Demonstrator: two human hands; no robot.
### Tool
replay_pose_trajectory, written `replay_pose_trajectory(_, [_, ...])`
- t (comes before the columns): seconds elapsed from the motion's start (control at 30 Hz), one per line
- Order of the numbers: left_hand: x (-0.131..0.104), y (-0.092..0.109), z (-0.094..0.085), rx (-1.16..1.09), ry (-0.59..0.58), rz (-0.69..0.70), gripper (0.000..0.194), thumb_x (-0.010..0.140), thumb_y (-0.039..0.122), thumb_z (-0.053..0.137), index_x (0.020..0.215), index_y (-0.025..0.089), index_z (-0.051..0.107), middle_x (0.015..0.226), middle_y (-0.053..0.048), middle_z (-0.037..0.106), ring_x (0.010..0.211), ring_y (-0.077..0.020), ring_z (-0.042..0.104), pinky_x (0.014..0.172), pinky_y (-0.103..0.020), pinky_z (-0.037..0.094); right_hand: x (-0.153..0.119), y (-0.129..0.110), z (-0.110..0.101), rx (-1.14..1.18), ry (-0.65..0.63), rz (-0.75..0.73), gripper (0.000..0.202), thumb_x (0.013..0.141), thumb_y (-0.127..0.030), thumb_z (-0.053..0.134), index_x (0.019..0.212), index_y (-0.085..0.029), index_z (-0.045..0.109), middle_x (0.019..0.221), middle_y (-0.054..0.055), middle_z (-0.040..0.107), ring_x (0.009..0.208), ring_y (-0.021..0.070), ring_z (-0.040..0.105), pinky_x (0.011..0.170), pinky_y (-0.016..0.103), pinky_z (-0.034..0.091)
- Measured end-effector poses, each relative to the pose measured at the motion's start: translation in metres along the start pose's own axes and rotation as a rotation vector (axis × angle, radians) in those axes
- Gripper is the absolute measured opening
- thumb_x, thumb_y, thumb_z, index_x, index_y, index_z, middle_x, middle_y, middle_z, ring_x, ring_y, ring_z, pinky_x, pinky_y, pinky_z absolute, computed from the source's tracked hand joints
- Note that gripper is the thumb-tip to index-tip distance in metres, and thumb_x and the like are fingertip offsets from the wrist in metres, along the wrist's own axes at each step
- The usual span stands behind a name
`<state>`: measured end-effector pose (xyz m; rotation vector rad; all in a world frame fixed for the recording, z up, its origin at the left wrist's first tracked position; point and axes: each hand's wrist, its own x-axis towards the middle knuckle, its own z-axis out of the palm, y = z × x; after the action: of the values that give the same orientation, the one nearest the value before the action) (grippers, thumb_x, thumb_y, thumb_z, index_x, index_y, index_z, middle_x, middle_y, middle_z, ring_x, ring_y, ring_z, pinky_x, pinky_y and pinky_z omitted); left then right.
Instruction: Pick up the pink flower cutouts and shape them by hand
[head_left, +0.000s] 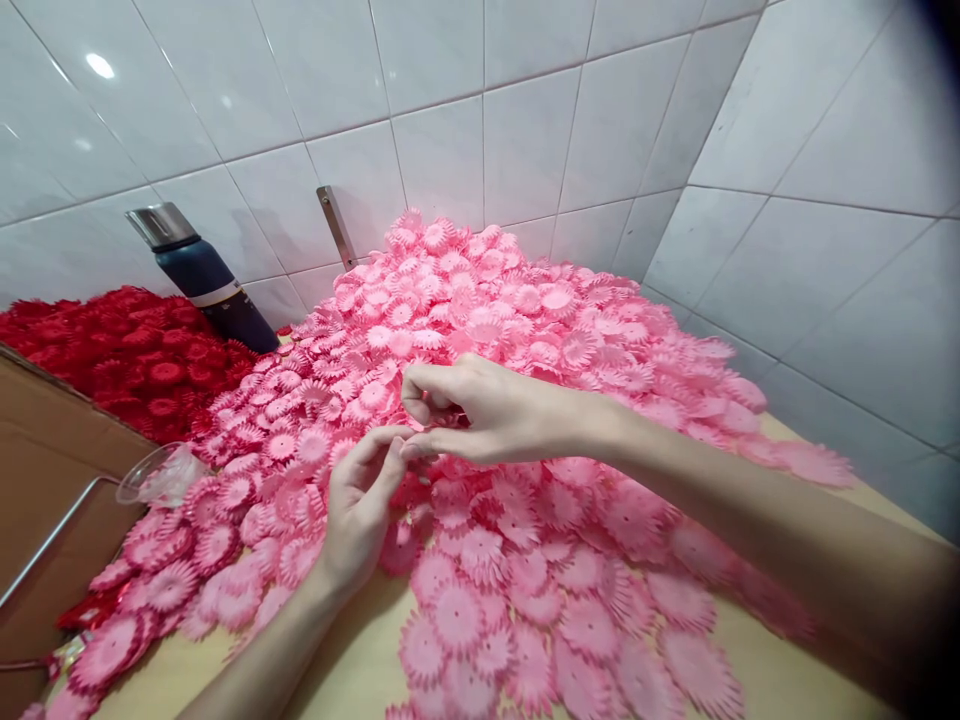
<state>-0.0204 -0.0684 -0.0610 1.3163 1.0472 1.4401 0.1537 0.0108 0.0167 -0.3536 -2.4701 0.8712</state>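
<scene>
Pink scalloped discs (480,300) heaped across the table (375,640) to its far corner, left hand (360,500) and right hand (480,405) meeting above them, fingertips pinched together, anything between them too small to tell, both forearms cut off by the frame.

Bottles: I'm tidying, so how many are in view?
1: a dark blue cylindrical bottle with a silver lid, between the red spiky-disc pile and the pink spiky-disc pile; others could be buried.
</scene>
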Motion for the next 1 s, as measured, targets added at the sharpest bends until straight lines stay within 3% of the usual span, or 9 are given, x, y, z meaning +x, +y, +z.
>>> replay_pose_trajectory(0.2, [0.001,0.005,0.003,0.062,-0.018,-0.006,0.008,0.086,0.029,0.066,0.089,0.023,0.069,0.082,0.001,0.067,0.074,-0.0099,0.060,0.069,-0.018,0.047,-0.001,0.002,-0.003,-0.027,-0.055,-0.018,0.036,0.085,-0.031,0.065,0.065,-0.018,0.038,0.062,-0.006,0.044,0.052,0.0051,0.037,0.046,0.020,0.028])
replay_pose_trajectory(0.43, [0.001,0.007,0.009,0.182,0.069,0.043,0.016,0.090,0.035,0.058,0.084,0.021,0.062,0.078,0.001,0.060,0.070,-0.0091,0.056,0.065,-0.018,0.045,0.000,0.006,-0.004,-0.006,-0.052,-0.033,0.033,0.077,-0.030,0.074,0.063,-0.016,0.047,0.059,-0.006,0.047,0.051,0.0052,0.039,0.047,0.021,0.029])
replay_pose_trajectory(0.57, [-0.001,0.004,0.011,0.186,0.146,0.047,0.013,0.091,0.035,0.057,0.087,0.023,0.057,0.080,0.002,0.059,0.071,-0.0099,0.056,0.066,-0.020,0.046,0.000,0.006,-0.006,-0.009,0.081,-0.064,0.037,0.075,-0.025,0.076,0.061,-0.016,0.044,0.058,-0.007,0.043,0.054,0.0050,0.036,0.049,0.021,0.029])
replay_pose_trajectory(0.67, [-0.003,0.003,0.014,0.091,0.124,0.066,0.013,0.093,0.036,0.053,0.088,0.024,0.053,0.077,0.003,0.059,0.068,-0.0108,0.058,0.067,-0.024,0.049,0.002,0.004,-0.006,0.039,0.202,-0.026,0.038,0.074,-0.026,0.077,0.059,-0.016,0.043,0.057,-0.007,0.040,0.054,0.0050,0.034,0.048,0.021,0.027])
replay_pose_trajectory(0.87, [-0.003,0.005,0.018,-0.029,0.084,0.133,0.009,0.095,0.032,0.051,0.089,0.026,0.051,0.072,0.005,0.059,0.065,-0.0106,0.058,0.065,-0.025,0.050,0.005,0.005,0.006,0.196,0.368,0.090,0.040,0.079,-0.036,0.072,0.056,-0.016,0.045,0.054,-0.006,0.042,0.051,0.0056,0.035,0.045,0.022,0.026])
replay_pose_trajectory(1.0, [-0.002,0.005,0.012,-0.017,0.106,0.153,0.007,0.090,0.027,0.059,0.088,0.026,0.052,0.072,0.004,0.058,0.066,-0.0120,0.058,0.065,-0.025,0.048,0.003,0.015,-0.003,0.172,0.483,0.149,0.044,0.077,-0.045,0.072,0.055,-0.017,0.046,0.053,-0.005,0.045,0.046,0.0056,0.036,0.043,0.023,0.029])
